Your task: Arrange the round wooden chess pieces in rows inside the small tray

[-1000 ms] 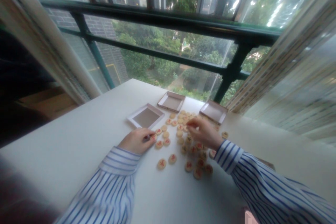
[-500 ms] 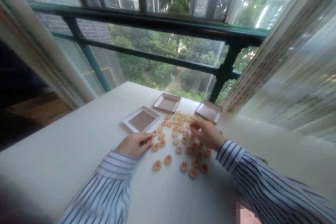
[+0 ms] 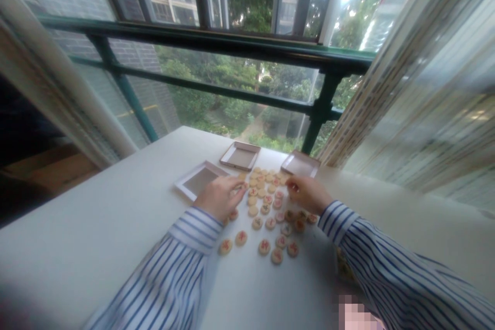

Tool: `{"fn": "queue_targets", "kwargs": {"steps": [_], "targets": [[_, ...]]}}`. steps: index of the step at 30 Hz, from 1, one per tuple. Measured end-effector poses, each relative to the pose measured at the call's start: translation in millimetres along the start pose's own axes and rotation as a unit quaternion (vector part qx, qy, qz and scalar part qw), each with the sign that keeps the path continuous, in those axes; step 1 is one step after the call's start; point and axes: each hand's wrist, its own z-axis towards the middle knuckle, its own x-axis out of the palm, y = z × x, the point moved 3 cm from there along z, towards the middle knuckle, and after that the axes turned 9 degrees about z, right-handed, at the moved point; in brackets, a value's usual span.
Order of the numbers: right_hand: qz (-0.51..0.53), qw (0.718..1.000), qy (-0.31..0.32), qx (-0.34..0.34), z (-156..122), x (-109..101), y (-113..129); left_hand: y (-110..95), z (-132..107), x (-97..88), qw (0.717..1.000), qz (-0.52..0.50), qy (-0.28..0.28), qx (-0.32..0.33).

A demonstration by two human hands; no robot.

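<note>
Several round wooden game pieces (image 3: 266,216) with red marks lie scattered on a white table (image 3: 96,227). My left hand (image 3: 221,197) rests palm down at the left side of the pile, its fingertips curled onto pieces near the far end. My right hand (image 3: 307,193) is at the right side of the pile, fingers pinched together over a piece; what they hold is too small to make out. Both arms wear blue-striped sleeves.
Three shallow square box trays lie beyond the pieces: a white one (image 3: 195,181) at left, one (image 3: 240,155) in the middle, one (image 3: 300,164) at right. A green window railing (image 3: 216,44) and curtains (image 3: 406,93) stand right behind the table's far edge.
My left hand has moved forward and right, from the near left of the pile to its far left. The right hand stayed in place. The camera tilted up slightly.
</note>
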Motion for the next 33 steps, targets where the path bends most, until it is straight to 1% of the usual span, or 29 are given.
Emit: {"fn": "queue_targets", "kwargs": {"steps": [3, 6, 8, 10, 14, 20, 28, 31, 33], "targets": [[-0.022, 1.000, 0.000, -0.018, 1.6, 4.1, 4.0, -13.8, 20.5, 20.4, 1.000, -0.011, 0.020, 0.003], [-0.053, 0.998, 0.020, -0.010, 3.1, 8.6, 8.0, -16.3, 34.5, 38.3, 0.999, -0.020, 0.033, -0.015], [-0.062, 0.998, 0.029, -0.010, 4.8, 11.3, 11.1, -15.4, 41.6, 44.0, 0.999, -0.023, 0.037, -0.015], [-0.064, 0.997, 0.029, -0.016, 7.4, 13.6, 14.7, -13.6, 47.5, 44.8, 0.999, -0.027, 0.041, -0.010], [-0.078, 0.996, 0.024, -0.027, 14.1, 17.9, 23.4, -9.6, 53.2, 40.8, 0.998, -0.030, 0.057, 0.004], [-0.143, 0.989, 0.035, -0.024, 21.3, 24.8, 34.6, -4.0, 51.7, 40.7, 0.995, -0.029, 0.091, 0.019], [-0.158, 0.986, 0.043, -0.037, 21.9, 30.6, 36.8, -5.3, 52.1, 44.1, 0.993, -0.040, 0.110, 0.018], [-0.137, 0.989, 0.036, -0.035, 21.9, 29.5, 33.3, -6.6, 52.0, 43.3, 0.991, -0.047, 0.121, 0.013], [-0.080, 0.996, 0.019, -0.037, 22.9, 27.2, 28.6, -7.3, 52.0, 42.8, 0.990, -0.051, 0.131, 0.011]]}}
